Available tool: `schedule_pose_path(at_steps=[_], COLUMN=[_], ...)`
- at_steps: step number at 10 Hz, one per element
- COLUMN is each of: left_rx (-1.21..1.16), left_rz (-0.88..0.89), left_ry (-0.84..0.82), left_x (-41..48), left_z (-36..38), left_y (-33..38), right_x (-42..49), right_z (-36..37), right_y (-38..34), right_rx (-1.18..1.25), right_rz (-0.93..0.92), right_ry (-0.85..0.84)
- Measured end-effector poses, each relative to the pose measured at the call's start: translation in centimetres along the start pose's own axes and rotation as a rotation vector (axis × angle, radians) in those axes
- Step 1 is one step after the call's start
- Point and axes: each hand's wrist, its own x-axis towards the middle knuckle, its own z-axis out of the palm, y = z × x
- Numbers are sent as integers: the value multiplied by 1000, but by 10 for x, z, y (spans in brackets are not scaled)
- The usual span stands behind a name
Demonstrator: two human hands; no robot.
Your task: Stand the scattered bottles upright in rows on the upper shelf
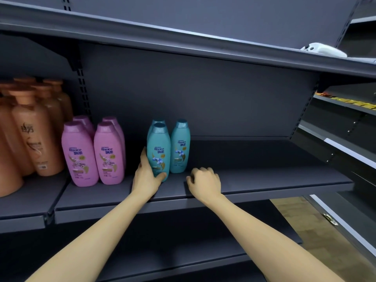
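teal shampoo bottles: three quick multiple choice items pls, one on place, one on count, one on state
1. Relative to the pink shampoo bottles, the teal shampoo bottles stand:
A. to the left
B. to the right
C. on the shelf above

2. How many teal caps show?
A. one
B. five
C. three

3. The front teal bottle is:
A. upright, gripped by the left hand
B. lying flat
C. upright, untouched

Answers: 1 B, they stand right of the pink group on the same shelf; 2 C, three caps are visible; 3 A, fingers and thumb wrap its lower part.
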Motion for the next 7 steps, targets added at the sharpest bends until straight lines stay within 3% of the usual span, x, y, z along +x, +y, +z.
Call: schedule_pose_path(at_steps=[2, 4, 7], left_rx=[24, 228, 368], left_rz=[-7, -47, 6], left_ry=[-15, -84, -91], left_x=[3, -3, -36], left_z=[-3, -14, -47], left_y=[-5, -9, 7], right_x=[-6, -13, -33], right_z=[-2, -4, -13], right_y=[-5, -14, -29], right_rx=[4, -13, 57], right_rz=[14, 22, -76], right_ry=[-6, -30, -88])
